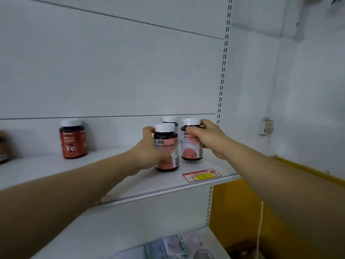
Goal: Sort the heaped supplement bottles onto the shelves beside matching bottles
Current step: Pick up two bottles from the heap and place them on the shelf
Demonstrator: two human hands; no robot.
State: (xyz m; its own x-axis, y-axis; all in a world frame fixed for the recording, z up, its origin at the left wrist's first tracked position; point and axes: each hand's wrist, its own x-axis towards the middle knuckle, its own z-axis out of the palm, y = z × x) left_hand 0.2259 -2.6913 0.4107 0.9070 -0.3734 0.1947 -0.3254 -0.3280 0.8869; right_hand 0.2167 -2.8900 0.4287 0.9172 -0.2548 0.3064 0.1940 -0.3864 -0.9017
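Note:
Two dark bottles with pink labels and white caps stand on the white shelf (pixel 93 171). My left hand (pixel 149 150) grips the front pink-label bottle (pixel 166 144) around its left side. My right hand (pixel 207 135) grips the second pink-label bottle (pixel 190 146) from the right, fingers over its shoulder. Behind these two stands a third white-capped bottle (pixel 169 120), mostly hidden. A red-label "Fe" bottle (pixel 72 139) stands alone further left on the same shelf.
A red and yellow price tag (pixel 201 175) lies at the shelf's front right corner. A dark object (pixel 3 146) is cut off at the left edge. A lower shelf holds pale packets (pixel 175 245). A slotted upright (pixel 222 75) and yellow panel (pixel 239 212) are on the right.

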